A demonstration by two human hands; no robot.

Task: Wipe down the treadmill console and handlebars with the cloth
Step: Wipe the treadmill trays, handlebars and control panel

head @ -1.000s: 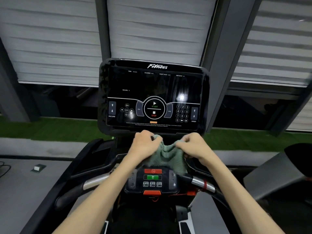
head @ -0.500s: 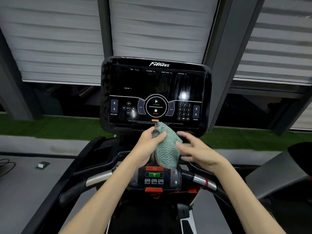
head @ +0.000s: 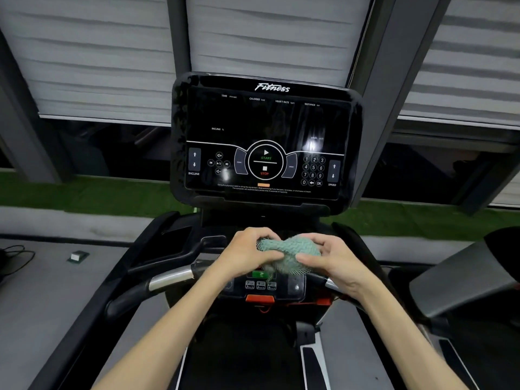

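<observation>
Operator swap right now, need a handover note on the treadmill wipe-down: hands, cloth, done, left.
Left hand: grips the left end of the bunched green knitted cloth.
Right hand: pinches its right end.
Cloth: held over the small black button panel between the silver-and-black handlebars, below the glossy black console screen and clear of it.
Done: no sign that any surface is wiped.
Left: likely the screen, the panel and both handlebars.
</observation>
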